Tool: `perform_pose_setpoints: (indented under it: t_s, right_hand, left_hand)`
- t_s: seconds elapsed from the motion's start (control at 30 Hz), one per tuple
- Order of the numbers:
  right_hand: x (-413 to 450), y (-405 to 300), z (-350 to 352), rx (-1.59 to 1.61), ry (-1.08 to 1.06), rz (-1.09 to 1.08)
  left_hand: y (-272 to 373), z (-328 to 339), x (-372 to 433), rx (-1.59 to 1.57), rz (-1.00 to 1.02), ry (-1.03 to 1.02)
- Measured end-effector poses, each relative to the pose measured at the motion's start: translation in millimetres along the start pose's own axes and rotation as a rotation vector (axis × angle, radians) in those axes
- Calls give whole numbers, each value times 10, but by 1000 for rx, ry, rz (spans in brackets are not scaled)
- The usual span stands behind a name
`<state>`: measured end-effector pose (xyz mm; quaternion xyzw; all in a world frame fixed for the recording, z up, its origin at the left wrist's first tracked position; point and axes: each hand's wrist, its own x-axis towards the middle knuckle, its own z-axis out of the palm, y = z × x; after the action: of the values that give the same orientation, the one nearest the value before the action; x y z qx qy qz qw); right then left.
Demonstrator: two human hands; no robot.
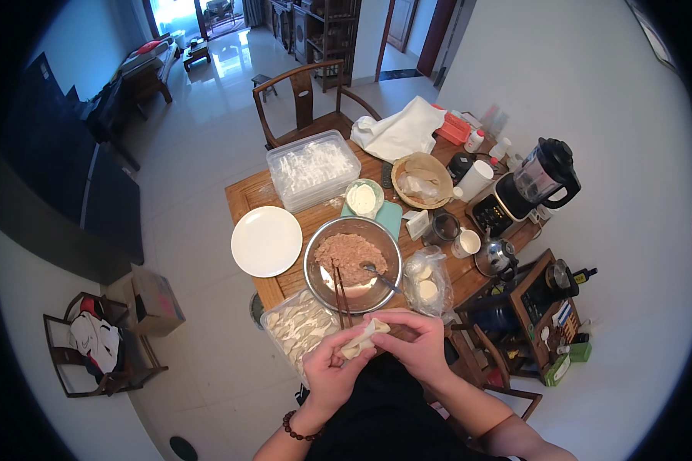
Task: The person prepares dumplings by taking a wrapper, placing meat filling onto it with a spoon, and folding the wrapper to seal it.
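Observation:
Between my two hands is a partly folded dumpling [364,339] in a pale dough wrapper. My left hand [335,358] pinches its left side, and my right hand [415,341] grips the right end between thumb and fingers. Just beyond them stands a steel mixing bowl [397,249] with ground meat filling [349,253]; a pair of wooden chopsticks [339,288] and a metal spoon [383,279] rest in it. Left of my hands, a clear plastic tray [270,334] holds rows of dumplings [300,322]. A plastic bag of round wrappers [428,288] lies to the right.
On the wooden table [239,190] are a white plate [266,242], floured plastic boxes [314,164], a flour bowl [362,197], a basket [421,201], a white mug [467,244], a steel kettle [496,257] and a blender [539,173]. A wooden armchair [304,104] stands behind.

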<state>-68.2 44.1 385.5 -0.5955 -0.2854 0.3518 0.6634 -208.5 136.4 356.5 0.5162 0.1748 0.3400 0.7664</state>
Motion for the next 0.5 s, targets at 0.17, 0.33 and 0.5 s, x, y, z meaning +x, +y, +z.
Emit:
perform_pose_setpoints:
  t_s: [0.17, 0.33, 0.5]
  right_hand:
    - [36, -52, 84, -4, 62, -53]
    - [46, -52, 104, 113, 79, 56]
    - [72, -16, 164, 90, 88, 9]
  left_hand:
    - [-16, 6, 32, 31, 56, 34]
    - [-71, -3, 66, 4, 146, 95]
    - [-114, -60, 88, 103, 196, 111]
